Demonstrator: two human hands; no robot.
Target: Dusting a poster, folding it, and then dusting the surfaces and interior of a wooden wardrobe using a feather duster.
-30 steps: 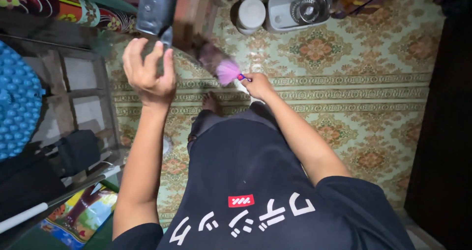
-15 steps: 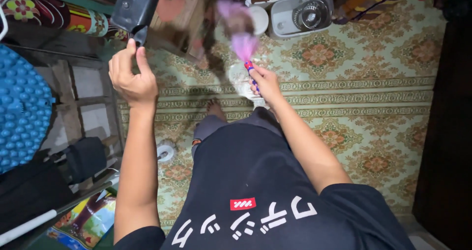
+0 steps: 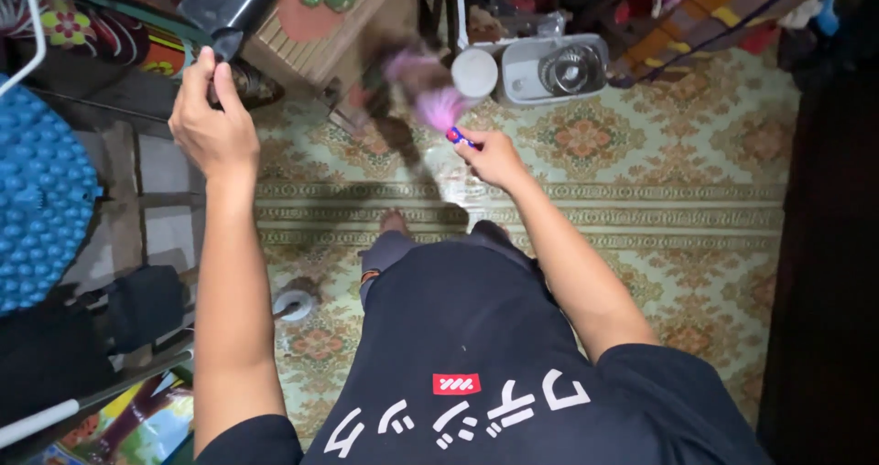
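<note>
Right hand: my right hand [image 3: 494, 156] grips the pink feather duster [image 3: 430, 99] by its handle, at 12 o'clock.
Left hand: my left hand [image 3: 209, 122], at 10, pinches the dark flat object [image 3: 229, 3].
Progress: duster blurred mid-sweep beside the wooden stool [image 3: 334, 26]; dusting looks unfinished.

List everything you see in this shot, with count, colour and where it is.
feather duster: one, pink and purple, blurred, in right hand, beside wooden stand
dark flat object: one, black, top left, gripped at its lower end by left hand
wooden stand: one, brown, top centre
small appliance: one, grey-white, floor at top
patterned floor covering: one, green and orange
bumpy mat: one, blue, far left
left hand: one, raised
right hand: one, holding duster handle
</note>
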